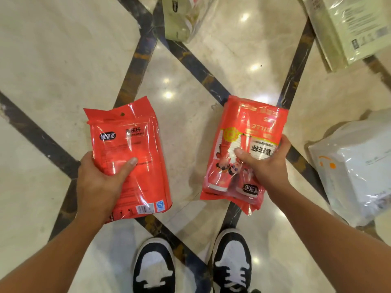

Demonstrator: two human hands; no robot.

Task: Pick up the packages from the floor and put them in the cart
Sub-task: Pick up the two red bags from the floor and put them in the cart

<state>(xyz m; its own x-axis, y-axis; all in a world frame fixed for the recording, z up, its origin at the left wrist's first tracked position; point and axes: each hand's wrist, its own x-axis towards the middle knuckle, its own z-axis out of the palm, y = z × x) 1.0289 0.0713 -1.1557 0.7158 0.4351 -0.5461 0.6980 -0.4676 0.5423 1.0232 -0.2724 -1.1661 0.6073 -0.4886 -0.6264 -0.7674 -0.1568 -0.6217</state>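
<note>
The left hand (99, 185) is gripping a red package (131, 157) by its lower left edge, thumb lying across the front face and the other fingers hidden behind it. The right hand (268, 163) is clamping a second red package (243, 153) at its right edge, thumb pressing on the printed front, with that print reading upside down. Both packages are being held off the floor (53, 66), side by side and well apart, with an open strip of polished tile showing between them.

Dark inlaid bands (201, 68) are crossing the pale floor diagonally beneath the hands. The person's 2 black-and-white shoes (231, 263) are standing at the bottom of the view, just below the held packages.

3 more packages are lying on the floor. A white poly mailer (357, 166) is sitting at the right edge of the view, near the right forearm. A pale green wrapped box (347, 28) is lying at the top right corner, cut off by the frame. Another pale green pack in clear film (186, 15) is lying at the top centre, also cut off. The whole left side of the floor is lying open, and so is the middle stretch ahead of the hands. The cart is out of view.
</note>
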